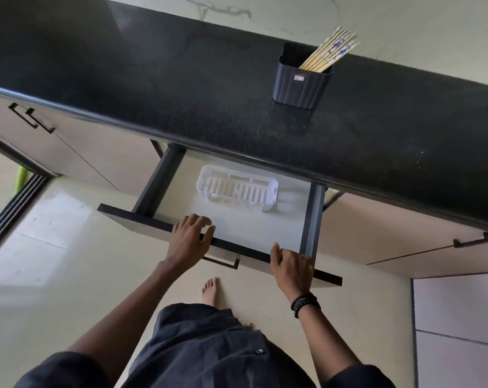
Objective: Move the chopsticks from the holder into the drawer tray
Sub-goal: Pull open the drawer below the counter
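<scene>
Chopsticks [331,50] are standing in the dark ribbed holder [301,85] on the countertop [153,79] (holder label too blurred to read). Left hand [192,239] and right hand [292,268] are gripping the open drawer front [240,249], fingers curling over its edge. White tray [237,187] is lying inside the drawer.

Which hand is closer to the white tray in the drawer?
Left. The left hand reaches over the drawer front toward the tray; the right hand sits farther back on that front's right end.
</scene>
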